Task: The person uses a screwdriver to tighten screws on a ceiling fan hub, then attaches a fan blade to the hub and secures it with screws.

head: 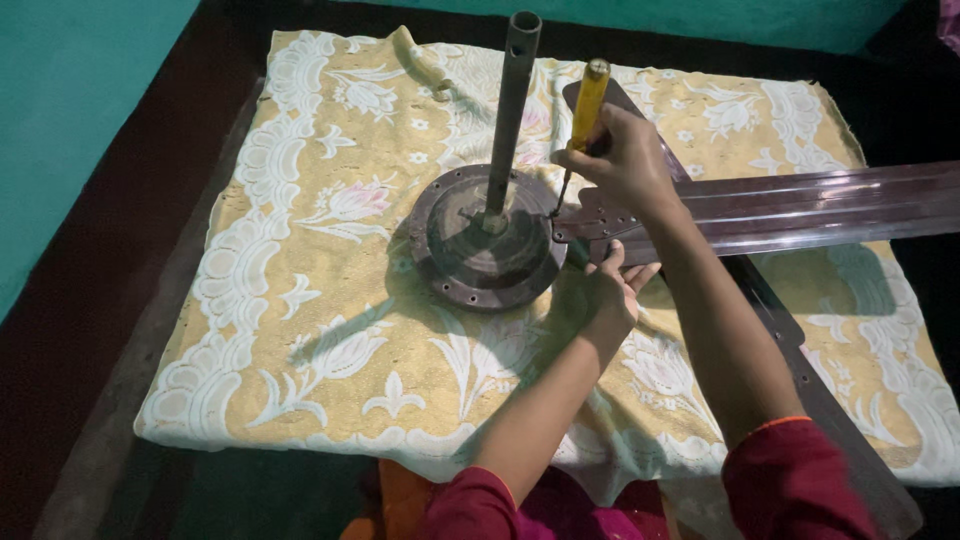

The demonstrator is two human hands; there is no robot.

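A round dark ceiling-fan motor (pixel 487 240) with an upright rod (pixel 512 110) lies on a yellow floral cloth (pixel 330 300). A long fan blade (pixel 800 205) reaches in from the right, its metal bracket (pixel 590 222) against the motor's rim. My right hand (pixel 625 160) grips a yellow-handled screwdriver (pixel 589 100), held nearly upright with its tip at the bracket beside the motor. My left hand (pixel 615 285) rests under the bracket, its fingers touching the blade's inner end.
A second blade (pixel 800 370) lies diagonally under my right forearm, running to the lower right. A small pale object (pixel 420 62) sits near the cloth's far edge. Dark floor surrounds the cloth; teal walls stand at the left and back.
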